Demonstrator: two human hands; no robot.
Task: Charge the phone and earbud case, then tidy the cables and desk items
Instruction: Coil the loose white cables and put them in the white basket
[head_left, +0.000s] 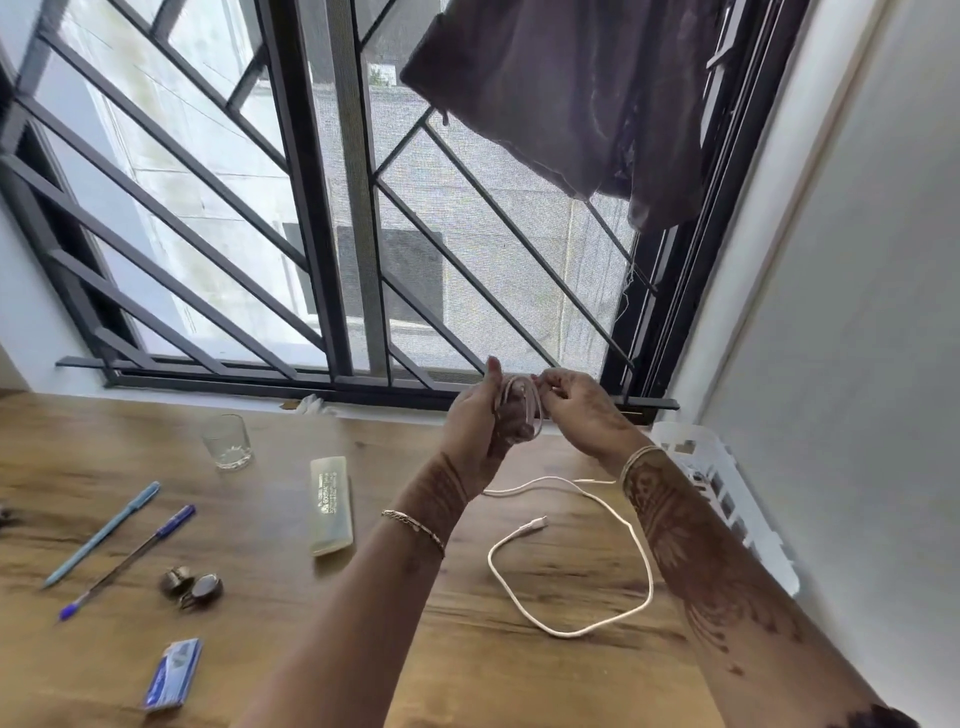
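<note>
Head view. My left hand (475, 421) grips the white coil (536, 410), fingers curled through it, just below the window frame (363, 387). My right hand (579, 410) pinches the coil's right side. Loose cable (570, 634) lies on the desk (311, 649), well below the window frame.

— Where does the cable (571, 587) lie?
— On the desk (363, 649), to the right of the flat case (331, 512).
— And the glass (227, 441)?
— Behind the case, near the window (332, 208). The pens (128, 564) lie at the left, and the basket (727, 467) is beside the right edge of the desk.
</note>
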